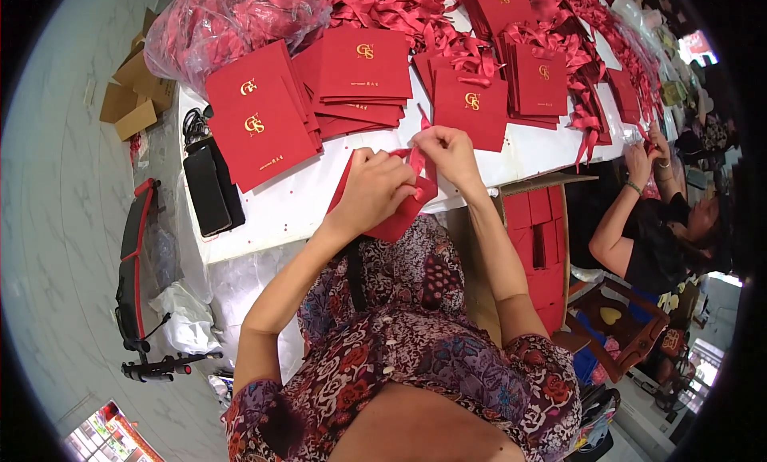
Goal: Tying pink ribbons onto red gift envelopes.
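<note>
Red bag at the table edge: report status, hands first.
Both hands shut on red paper bag: left hand, right hand pinching red ribbon. Red bag stacks behind, apart.

A bare strip of the white desk point(319, 202) lay open just in front of the stacks of red paper bags point(319, 87), wide enough for a hand to pass. Left of that strip a black phone point(209, 189) blocked the way. Behind the stacks, a plastic sack of red ribbon point(232, 19) and loose ribbon heaps point(399, 7) crowded the desk. Right of the stacks, upright ribboned bags point(543, 71) stood close together.
</note>
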`<state>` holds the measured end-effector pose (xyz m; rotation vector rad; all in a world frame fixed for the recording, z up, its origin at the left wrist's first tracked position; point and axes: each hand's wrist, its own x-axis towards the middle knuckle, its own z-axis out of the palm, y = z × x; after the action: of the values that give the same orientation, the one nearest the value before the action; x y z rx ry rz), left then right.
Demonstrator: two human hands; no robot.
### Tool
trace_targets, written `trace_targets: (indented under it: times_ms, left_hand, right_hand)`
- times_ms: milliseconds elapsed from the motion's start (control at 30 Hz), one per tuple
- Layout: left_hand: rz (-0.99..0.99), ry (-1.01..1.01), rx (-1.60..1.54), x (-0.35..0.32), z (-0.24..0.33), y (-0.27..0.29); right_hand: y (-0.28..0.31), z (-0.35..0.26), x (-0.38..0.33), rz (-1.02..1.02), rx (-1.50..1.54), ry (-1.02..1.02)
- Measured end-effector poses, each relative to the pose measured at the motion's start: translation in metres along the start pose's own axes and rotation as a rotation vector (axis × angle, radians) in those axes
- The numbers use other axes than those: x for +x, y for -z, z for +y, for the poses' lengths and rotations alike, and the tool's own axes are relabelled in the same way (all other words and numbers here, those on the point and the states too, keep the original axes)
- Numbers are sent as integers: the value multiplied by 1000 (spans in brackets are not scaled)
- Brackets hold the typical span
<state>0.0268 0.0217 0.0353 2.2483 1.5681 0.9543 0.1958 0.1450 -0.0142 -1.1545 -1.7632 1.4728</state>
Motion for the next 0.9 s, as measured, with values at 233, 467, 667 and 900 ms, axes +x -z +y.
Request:
trace_targets:
  times_ms: [233, 467, 667, 900]
  left_hand:
    - [190, 247, -3, -5, -23, -6]
    - [375, 221, 151, 2, -18, -22]
    - [410, 615, -1081, -10, 41, -46]
    - [54, 610, -819, -53, 8, -48]
  right_hand:
    - [35, -30, -34, -405, -464, 267]
    - [11, -45, -51, -231, -260, -29]
    - [-19, -34, -37, -123, 211, -23]
    - [-3, -7, -17, 177, -143, 90]
